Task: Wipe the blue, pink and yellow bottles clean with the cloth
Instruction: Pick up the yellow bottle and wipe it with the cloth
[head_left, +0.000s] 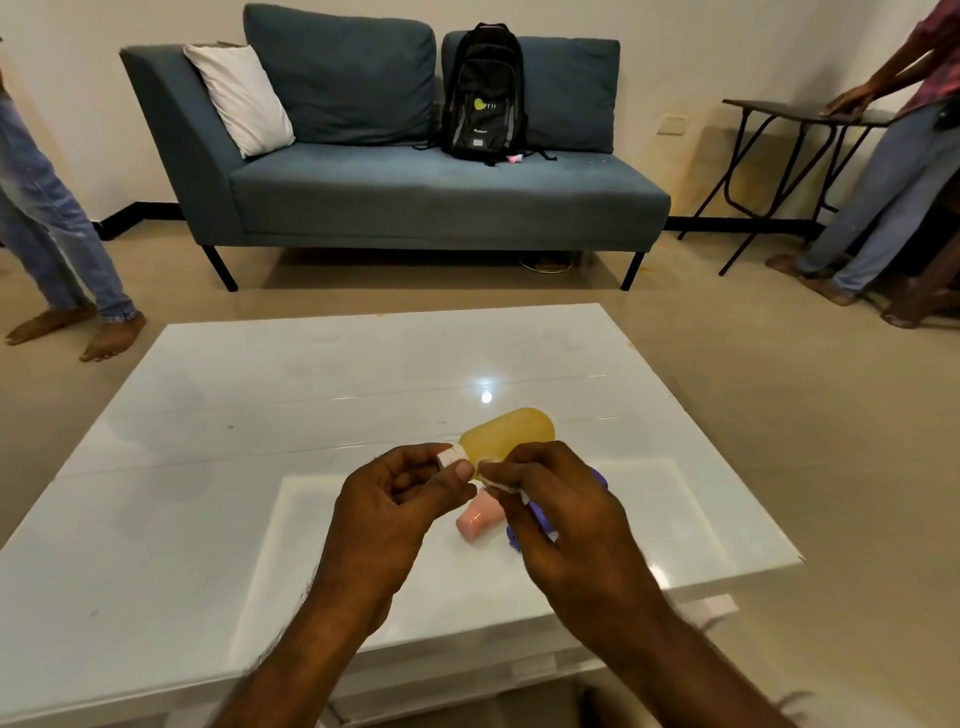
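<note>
Both hands' fingers pinching the yellow bottle (509, 435), cap (449, 457) toward left hand (387, 512), base up-right.

A single wide-angle view is taken from head height, directed forward and down. The white table (208, 467) is seen close below, the two hands are framed near the centre, and a sofa (415, 197) is faced across the room.

Black backpack (482, 91), upright on the sofa (441, 192) seat: yellow-green round emblem on the front panel, followed by pale letters reading roughly "PT IT"; uncertain. Below the emblem, a small white mark, too small to read. No other legible text.
</note>
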